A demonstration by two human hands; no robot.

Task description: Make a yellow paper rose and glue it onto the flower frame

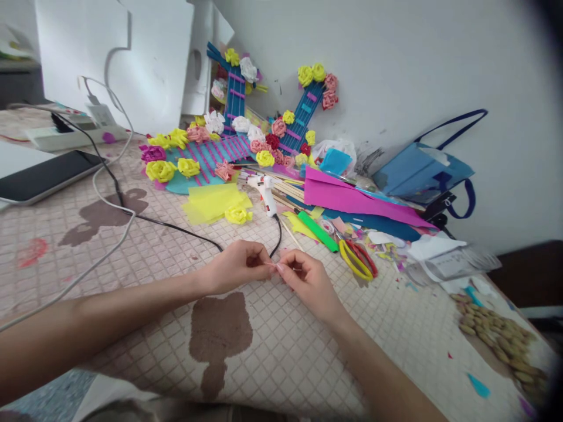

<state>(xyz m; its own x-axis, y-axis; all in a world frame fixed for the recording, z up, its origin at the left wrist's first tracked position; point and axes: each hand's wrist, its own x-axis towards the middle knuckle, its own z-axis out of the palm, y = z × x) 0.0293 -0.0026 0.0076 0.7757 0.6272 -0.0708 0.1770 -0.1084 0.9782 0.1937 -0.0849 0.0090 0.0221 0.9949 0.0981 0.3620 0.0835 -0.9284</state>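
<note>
**Two bare hands meet fingertip to fingertip**

The left hand [237,266] comes in from the lower left on a long, bare left forearm [109,313]. Its palm is turned inward, with thumb and forefinger pressed together at their tips. The right hand [308,280] reaches up from the lower right on a bare right forearm [378,366], back to the camera, fingers curled, thumb and forefinger pinched tight. The two pinches touch in the middle, while the wrists lie low and well apart.

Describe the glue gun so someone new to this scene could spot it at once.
Start at the blue flower-covered craft piece against the wall. Just in front of it, between the yellow paper and the magenta sheet, lies the glue gun. It is the only white tool there, with a black cord trailing from it.
</note>
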